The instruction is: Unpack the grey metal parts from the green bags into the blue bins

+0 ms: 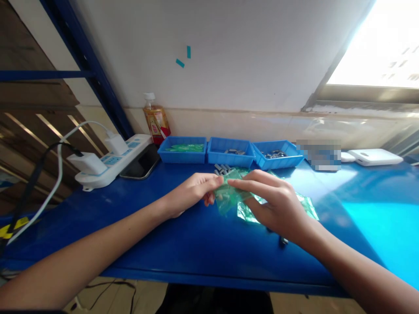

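Note:
A small see-through green plastic bag [227, 198] hangs between my two hands above the blue table. My left hand [193, 192] pinches its upper left edge between thumb and fingers. On the other side my right hand [278, 198] has its fingers closed on the bag, with the index finger pointing left along the top. Whether anything is inside the bag I cannot make out. More green plastic bags [248, 213] lie on the table under and behind my right hand. Several small grey metal pieces [222, 167] sit just beyond my hands, and a dark metal part [283, 240] lies below my right wrist.
Along the wall stand a blue bin of green bags [181, 159] and two blue bins with metal parts, the middle bin [229, 159] and the right bin [278, 162]. At left are a power strip [114, 163], a phone [140, 162] and a bottle [157, 120]. A white box [375, 157] sits at right.

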A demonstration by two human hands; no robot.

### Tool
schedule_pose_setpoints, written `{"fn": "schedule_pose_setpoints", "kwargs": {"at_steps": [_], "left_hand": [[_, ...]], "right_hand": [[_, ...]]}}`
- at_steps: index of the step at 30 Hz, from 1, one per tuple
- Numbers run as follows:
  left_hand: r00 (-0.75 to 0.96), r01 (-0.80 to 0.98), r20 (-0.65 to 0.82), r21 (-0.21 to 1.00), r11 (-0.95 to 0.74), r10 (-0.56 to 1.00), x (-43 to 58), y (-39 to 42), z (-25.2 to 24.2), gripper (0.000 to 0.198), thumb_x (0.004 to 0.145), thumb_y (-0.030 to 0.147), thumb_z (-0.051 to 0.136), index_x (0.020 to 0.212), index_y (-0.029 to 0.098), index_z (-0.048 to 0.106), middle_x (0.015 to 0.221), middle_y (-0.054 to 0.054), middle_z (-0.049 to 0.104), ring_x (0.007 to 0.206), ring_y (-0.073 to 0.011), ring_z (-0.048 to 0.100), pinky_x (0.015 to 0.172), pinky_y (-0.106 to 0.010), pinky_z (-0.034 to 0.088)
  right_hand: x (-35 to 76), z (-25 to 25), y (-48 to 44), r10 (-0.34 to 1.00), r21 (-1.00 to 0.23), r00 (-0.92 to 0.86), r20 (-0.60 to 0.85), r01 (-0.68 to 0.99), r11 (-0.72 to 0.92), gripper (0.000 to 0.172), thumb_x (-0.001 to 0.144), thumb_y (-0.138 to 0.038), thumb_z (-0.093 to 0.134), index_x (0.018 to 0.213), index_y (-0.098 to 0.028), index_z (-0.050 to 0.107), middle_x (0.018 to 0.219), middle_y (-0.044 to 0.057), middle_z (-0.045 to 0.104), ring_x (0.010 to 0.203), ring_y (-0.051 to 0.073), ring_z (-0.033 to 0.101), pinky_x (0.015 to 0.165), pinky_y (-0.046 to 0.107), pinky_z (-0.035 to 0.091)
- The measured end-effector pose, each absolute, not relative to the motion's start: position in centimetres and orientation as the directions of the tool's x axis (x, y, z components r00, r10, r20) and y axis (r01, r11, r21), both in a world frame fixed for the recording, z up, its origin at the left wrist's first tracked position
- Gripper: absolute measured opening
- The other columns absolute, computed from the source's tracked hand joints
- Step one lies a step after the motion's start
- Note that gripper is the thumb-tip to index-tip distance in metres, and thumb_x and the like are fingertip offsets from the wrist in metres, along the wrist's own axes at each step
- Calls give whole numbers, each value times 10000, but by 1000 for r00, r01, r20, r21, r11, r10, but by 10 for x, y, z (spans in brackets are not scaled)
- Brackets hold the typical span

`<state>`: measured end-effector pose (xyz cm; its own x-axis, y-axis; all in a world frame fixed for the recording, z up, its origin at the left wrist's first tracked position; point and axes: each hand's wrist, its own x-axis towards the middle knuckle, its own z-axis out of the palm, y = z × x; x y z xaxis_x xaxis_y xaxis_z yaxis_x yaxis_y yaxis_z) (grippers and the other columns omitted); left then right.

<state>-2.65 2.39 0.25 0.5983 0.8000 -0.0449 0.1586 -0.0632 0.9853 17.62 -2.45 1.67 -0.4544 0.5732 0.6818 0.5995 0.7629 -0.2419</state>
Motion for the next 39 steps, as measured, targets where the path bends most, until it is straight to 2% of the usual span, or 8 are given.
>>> {"fn": "schedule_pose_setpoints", "kwargs": {"at_steps": [5,11,15,19,25,29,34,39], "left_hand": [[616,18,33,998,-56,787,-25,23,3,305,789,405,671,933,155,571,684,7,616,599,-119,603,579,-231,481],[465,4,490,832,-555,737,-29,20,6,73,830,208,620,892,178,595,1026,-64,648,979,-185,631,821,-306,527],[485,162,623,625,-763,614,-31,15,6,115,828,114,563,856,198,637,1168,-80,562,1123,-201,542,881,-334,510],[466,267,571,638,-722,676,-30,19,4,111,847,202,572,908,212,663,1217,-91,492,1171,-213,491,873,-326,506],[578,56,61,992,-115,814,-26,25,3,502,856,601,473,897,134,652,853,-83,650,830,-192,626,723,-309,501],[560,-34,-65,994,102,826,-22,24,3,378,762,489,677,804,117,630,708,-26,623,647,-114,589,647,-241,459],[325,1,281,955,-297,903,-23,26,-2,229,798,359,665,874,148,616,755,-12,635,695,-123,594,683,-254,473],[395,285,733,475,-833,553,-29,20,-2,72,867,220,580,845,189,640,938,-51,644,892,-155,614,812,-296,486]], "right_hand": [[169,12,-25,709,-515,-280,647,525,677,343,864,-143,455,1172,-226,580,965,52,667,847,159,628,714,273,505],[167,17,-20,974,-980,-228,-14,198,32,461,902,-555,400,970,-147,604,686,37,633,622,152,592,586,268,481],[160,14,-23,960,-1000,-280,7,-2,7,344,812,-485,593,923,-159,599,751,29,634,637,146,587,573,263,476],[160,9,-22,925,-875,-72,372,306,376,179,814,-350,615,831,-172,611,695,4,590,639,137,539,572,257,433],[167,2,-20,664,-417,-195,721,644,642,219,807,-123,523,905,-215,695,860,62,576,811,194,547,715,347,472],[164,-2,-24,615,-312,-258,745,680,664,324,809,-75,466,940,-237,715,971,87,521,947,233,512,794,413,475],[161,1,-27,732,-449,-153,664,702,553,263,858,-167,483,957,-244,714,1091,107,466,1064,268,470,866,451,462],[164,14,-24,928,-774,-8,373,548,316,420,878,-518,474,681,-195,656,895,76,547,873,224,537,756,369,472]]}}
